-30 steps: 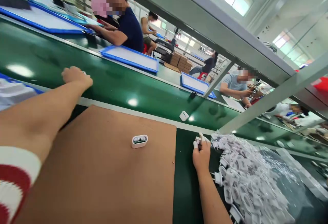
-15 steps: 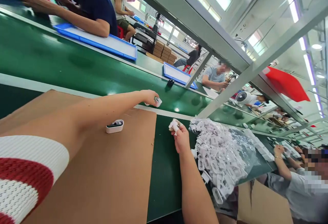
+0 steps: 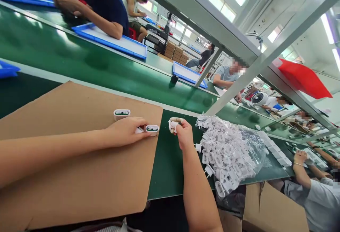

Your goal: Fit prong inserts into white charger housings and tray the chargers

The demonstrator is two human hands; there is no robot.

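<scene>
Two hands are engaged. The grip of the left hand is clamped at the fingertips on a white casing, inside which a green insert is exposed; a white piece, mostly covered, is held farther back among the same fingers. Whether the casing is supported by the cardboard sheet or lifted cannot be told. The grip of the right hand is closed on a white plug part, just beyond the sheet's right edge. A spare casing is stood on the sheet, just behind the left hand. A heap of white parts is spread on the green tabletop, right of the right forearm.

Caution: the casing may be tipped at the sheet's edge if the fingertip pinch is slackened, since two pieces are carried by one hand. The spare casing may be toppled if it is struck by the left knuckles. Parts may be swept off the tabletop's front edge if the heap is brushed by the right forearm.
</scene>
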